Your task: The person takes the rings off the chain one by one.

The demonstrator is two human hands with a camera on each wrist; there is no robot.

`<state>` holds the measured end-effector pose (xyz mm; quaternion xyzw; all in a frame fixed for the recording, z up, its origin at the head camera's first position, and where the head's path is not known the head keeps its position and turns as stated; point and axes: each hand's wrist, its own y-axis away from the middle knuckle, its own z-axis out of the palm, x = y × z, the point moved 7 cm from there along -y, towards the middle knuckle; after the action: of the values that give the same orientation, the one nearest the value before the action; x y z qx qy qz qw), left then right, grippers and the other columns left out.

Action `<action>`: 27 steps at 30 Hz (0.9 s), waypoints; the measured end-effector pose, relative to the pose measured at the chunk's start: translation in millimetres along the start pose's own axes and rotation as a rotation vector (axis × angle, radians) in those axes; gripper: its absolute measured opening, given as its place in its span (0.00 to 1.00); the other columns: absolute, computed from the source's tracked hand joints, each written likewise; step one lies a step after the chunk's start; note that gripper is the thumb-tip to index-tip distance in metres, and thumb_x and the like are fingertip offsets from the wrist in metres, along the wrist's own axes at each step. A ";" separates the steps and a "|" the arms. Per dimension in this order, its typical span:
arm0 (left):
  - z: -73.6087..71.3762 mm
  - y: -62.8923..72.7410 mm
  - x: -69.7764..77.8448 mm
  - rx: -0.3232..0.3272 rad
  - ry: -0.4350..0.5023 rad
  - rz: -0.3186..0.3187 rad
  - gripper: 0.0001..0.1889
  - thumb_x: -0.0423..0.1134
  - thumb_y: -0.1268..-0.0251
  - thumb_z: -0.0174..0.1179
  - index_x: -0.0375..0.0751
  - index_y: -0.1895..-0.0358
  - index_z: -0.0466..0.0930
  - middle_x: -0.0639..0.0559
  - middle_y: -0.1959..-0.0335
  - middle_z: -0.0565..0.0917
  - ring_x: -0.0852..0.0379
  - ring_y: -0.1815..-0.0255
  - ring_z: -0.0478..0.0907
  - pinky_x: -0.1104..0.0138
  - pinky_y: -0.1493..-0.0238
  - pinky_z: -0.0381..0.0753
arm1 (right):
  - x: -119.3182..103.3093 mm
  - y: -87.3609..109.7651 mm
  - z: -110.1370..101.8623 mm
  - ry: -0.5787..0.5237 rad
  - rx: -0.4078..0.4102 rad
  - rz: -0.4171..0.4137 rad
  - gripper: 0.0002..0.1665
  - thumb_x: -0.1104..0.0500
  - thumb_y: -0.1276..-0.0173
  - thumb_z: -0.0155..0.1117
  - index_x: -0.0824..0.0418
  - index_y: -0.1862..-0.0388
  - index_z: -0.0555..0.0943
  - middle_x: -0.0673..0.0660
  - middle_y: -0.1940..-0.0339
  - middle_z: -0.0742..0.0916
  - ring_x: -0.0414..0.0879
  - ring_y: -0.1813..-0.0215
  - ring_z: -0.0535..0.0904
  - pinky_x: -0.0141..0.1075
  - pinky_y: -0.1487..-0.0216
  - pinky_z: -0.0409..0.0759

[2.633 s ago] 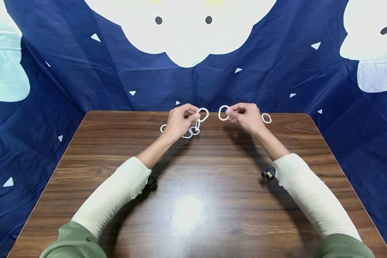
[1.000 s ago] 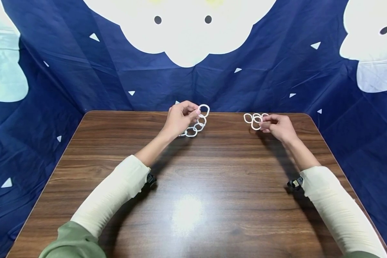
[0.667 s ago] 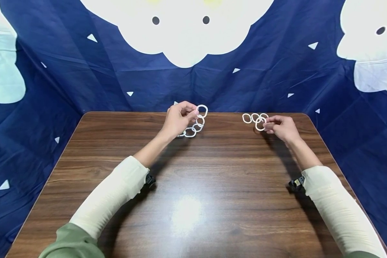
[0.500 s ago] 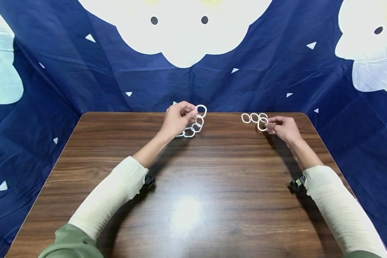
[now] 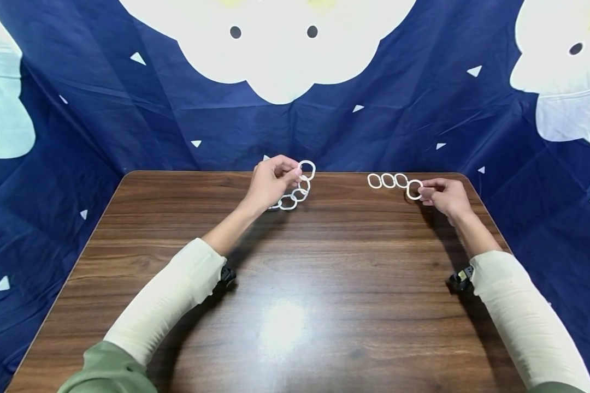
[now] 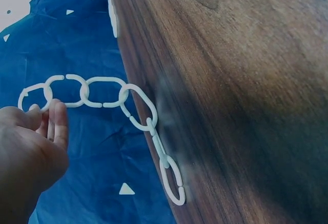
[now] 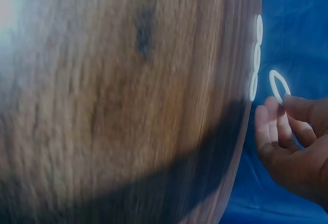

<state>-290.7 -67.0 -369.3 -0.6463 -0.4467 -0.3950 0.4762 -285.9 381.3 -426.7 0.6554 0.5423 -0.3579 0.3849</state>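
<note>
My left hand (image 5: 270,183) pinches the end link of a white plastic link chain (image 6: 105,79) between thumb and fingers. From there the chain curves down, and its lower links lie on the table near the back edge. Over at the right, my right hand (image 5: 447,196) pinches a single loose white link (image 7: 273,84) by its side, held up close to the table's back edge. Just left of that link, three more white links (image 5: 382,180) lie side by side in a row. Part of the chain is hidden behind my left hand in the head view.
The brown wood-grain table (image 5: 295,251) has its back edge against a dark blue curtain (image 5: 246,125) printed with white clouds and triangles. Blue curtain also hangs at both sides. A small black camera (image 5: 461,279) sits at my right wrist, another (image 5: 228,275) at the left.
My right hand has carried its link rightward, away from the chain and past the row of three, which it overlapped a second ago. The left hand keeps its grip, almost unmoved.
</note>
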 end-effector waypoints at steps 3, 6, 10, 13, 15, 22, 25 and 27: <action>-0.1 -0.1 0.3 -0.002 -0.005 -0.002 0.07 0.29 0.22 0.72 0.27 0.50 0.90 0.30 0.58 0.94 0.61 0.67 0.90 0.57 0.55 0.96 | 3.5 -3.2 -5.8 0.004 0.016 0.013 0.27 0.67 0.15 0.64 0.83 0.26 0.74 0.28 0.72 0.86 0.25 0.68 0.86 0.23 0.59 0.89; 0.0 -0.5 -0.4 -0.004 -0.010 -0.008 0.08 0.30 0.22 0.72 0.27 0.50 0.90 0.31 0.57 0.94 0.57 0.66 0.91 0.53 0.53 0.96 | 5.6 -5.1 -10.4 0.007 0.028 0.033 0.25 0.67 0.15 0.64 0.81 0.28 0.74 0.28 0.73 0.85 0.25 0.68 0.85 0.23 0.60 0.89; 0.7 -0.8 -1.4 -0.006 -0.019 -0.009 0.08 0.30 0.22 0.72 0.27 0.49 0.90 0.31 0.57 0.94 0.50 0.63 0.93 0.51 0.52 0.96 | 8.6 -7.3 -13.4 0.022 0.031 0.065 0.22 0.66 0.15 0.65 0.79 0.31 0.75 0.29 0.75 0.85 0.25 0.69 0.85 0.23 0.61 0.88; 1.2 -1.0 -1.5 -0.005 -0.030 -0.007 0.07 0.30 0.22 0.72 0.27 0.49 0.90 0.31 0.57 0.95 0.46 0.62 0.94 0.48 0.50 0.96 | 12.2 -10.4 -14.7 0.035 0.038 0.083 0.21 0.65 0.15 0.65 0.78 0.32 0.77 0.31 0.76 0.86 0.26 0.69 0.84 0.23 0.61 0.88; 1.0 -0.9 -1.6 -0.004 -0.033 -0.007 0.07 0.30 0.22 0.72 0.27 0.49 0.90 0.30 0.57 0.95 0.46 0.62 0.94 0.46 0.49 0.95 | 15.2 -13.8 -14.9 0.034 0.042 0.089 0.21 0.65 0.15 0.66 0.78 0.33 0.78 0.31 0.77 0.86 0.26 0.69 0.84 0.23 0.61 0.88; 0.5 -1.1 -2.5 -0.009 -0.030 -0.014 0.08 0.30 0.21 0.72 0.27 0.49 0.90 0.30 0.56 0.95 0.51 0.63 0.93 0.43 0.49 0.94 | 25.2 -27.3 -19.5 0.007 0.083 0.100 0.10 0.65 0.17 0.68 0.70 0.45 0.87 0.29 0.80 0.86 0.26 0.71 0.84 0.23 0.64 0.87; -0.2 -1.0 -2.1 -0.008 -0.025 -0.016 0.08 0.30 0.21 0.72 0.27 0.49 0.90 0.30 0.56 0.95 0.54 0.64 0.93 0.45 0.49 0.95 | 28.8 -33.1 -22.5 -0.002 0.110 0.122 0.07 0.64 0.18 0.70 0.57 0.59 0.91 0.29 0.82 0.87 0.25 0.73 0.84 0.23 0.67 0.86; -0.7 -0.9 -1.4 -0.008 -0.020 -0.016 0.08 0.30 0.22 0.72 0.27 0.49 0.90 0.30 0.56 0.94 0.57 0.65 0.92 0.46 0.50 0.95 | 30.4 -36.4 -23.8 0.001 0.126 0.142 0.15 0.63 0.18 0.71 0.47 0.68 0.91 0.29 0.83 0.86 0.26 0.74 0.83 0.23 0.68 0.84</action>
<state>-292.0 -67.9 -370.3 -0.6483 -0.4552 -0.3941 0.4660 -315.9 420.0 -447.2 0.7151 0.4713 -0.3630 0.3671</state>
